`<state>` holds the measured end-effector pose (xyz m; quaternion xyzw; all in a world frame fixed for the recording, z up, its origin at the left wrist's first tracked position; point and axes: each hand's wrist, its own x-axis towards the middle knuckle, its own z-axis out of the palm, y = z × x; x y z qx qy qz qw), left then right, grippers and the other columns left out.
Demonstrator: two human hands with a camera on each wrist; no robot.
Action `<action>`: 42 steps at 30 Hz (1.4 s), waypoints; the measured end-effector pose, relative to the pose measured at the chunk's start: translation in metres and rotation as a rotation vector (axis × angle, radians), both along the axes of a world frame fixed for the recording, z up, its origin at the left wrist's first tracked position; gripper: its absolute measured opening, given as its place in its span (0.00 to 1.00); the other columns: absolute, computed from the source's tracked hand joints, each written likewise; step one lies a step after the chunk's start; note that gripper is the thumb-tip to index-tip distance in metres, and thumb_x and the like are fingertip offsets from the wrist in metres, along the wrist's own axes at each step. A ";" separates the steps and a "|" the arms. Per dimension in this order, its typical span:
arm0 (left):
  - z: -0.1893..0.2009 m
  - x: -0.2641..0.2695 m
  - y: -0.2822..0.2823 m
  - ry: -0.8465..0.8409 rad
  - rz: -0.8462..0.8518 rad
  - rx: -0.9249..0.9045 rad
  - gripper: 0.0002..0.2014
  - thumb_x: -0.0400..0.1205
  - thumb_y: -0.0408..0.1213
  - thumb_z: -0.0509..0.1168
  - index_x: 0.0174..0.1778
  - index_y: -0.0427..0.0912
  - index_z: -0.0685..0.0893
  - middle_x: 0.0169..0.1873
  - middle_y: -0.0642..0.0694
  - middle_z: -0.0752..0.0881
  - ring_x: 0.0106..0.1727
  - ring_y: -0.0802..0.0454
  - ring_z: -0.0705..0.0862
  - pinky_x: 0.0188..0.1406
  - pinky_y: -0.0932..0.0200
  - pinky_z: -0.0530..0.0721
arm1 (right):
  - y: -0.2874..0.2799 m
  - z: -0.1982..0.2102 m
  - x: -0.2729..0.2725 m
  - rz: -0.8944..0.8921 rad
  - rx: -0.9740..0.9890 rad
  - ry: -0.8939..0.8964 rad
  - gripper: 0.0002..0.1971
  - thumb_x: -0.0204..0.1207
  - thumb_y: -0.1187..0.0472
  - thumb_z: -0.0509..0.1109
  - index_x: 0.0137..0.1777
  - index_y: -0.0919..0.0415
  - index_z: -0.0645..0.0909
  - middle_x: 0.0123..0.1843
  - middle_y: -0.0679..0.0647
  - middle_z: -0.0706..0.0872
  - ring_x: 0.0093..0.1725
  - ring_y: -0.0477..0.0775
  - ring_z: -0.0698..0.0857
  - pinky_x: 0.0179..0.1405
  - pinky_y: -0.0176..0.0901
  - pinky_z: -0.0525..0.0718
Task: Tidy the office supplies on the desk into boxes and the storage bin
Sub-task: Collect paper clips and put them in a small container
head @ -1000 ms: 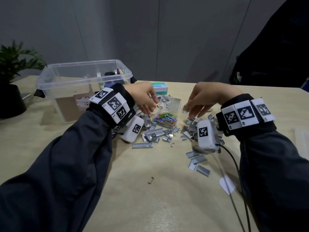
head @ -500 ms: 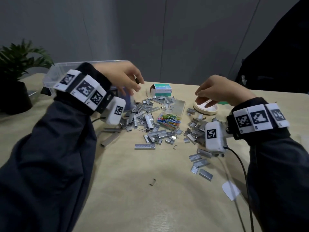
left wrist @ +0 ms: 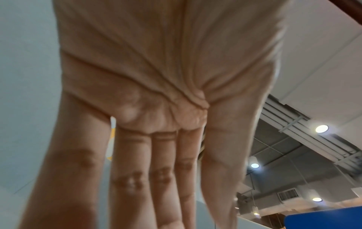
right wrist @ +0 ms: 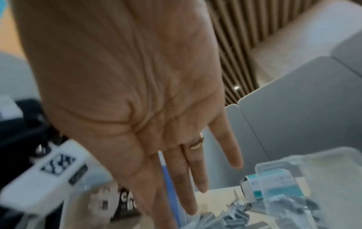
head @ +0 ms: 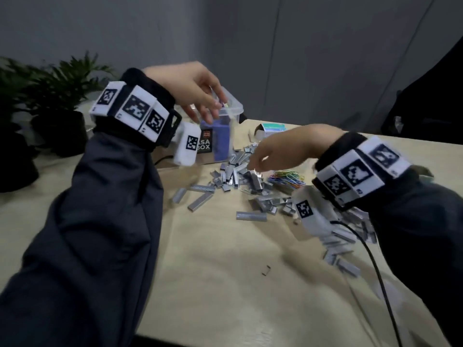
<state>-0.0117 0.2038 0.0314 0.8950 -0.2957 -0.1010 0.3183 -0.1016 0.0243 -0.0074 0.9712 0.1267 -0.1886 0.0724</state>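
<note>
Silver staple strips (head: pixel 238 171) lie heaped on the beige desk (head: pixel 225 284), beside a small pile of coloured paper clips (head: pixel 288 179). My left hand (head: pixel 208 108) hovers over the clear storage bin (head: pixel 236 107), fingers straight and pointing down; the left wrist view shows its palm (left wrist: pixel 156 155) holding nothing. My right hand (head: pixel 255 164) reaches left over the staple heap, fingertips just above or touching it. In the right wrist view its fingers (right wrist: pixel 186 178) are straight and nothing is in them.
A purple block (head: pixel 221 141) stands inside the bin. A green-and-white staple box (head: pixel 273 127) lies behind the heap, and a small clear box (right wrist: pixel 284 186) is beside it. A potted plant (head: pixel 62 96) is at the far left. A black cable (head: pixel 375 271) trails from my right wrist.
My left hand rose from the staple heap to above the bin, pinching a small dark thing midway; its fingers are now spread. My right hand moved left onto the heap.
</note>
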 end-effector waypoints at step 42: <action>-0.027 -0.004 -0.037 -0.089 -0.102 0.039 0.08 0.84 0.32 0.66 0.56 0.35 0.86 0.40 0.39 0.90 0.39 0.47 0.90 0.42 0.49 0.90 | -0.043 0.002 0.014 -0.161 0.154 -0.156 0.03 0.73 0.68 0.75 0.39 0.65 0.85 0.35 0.54 0.92 0.33 0.48 0.90 0.32 0.38 0.87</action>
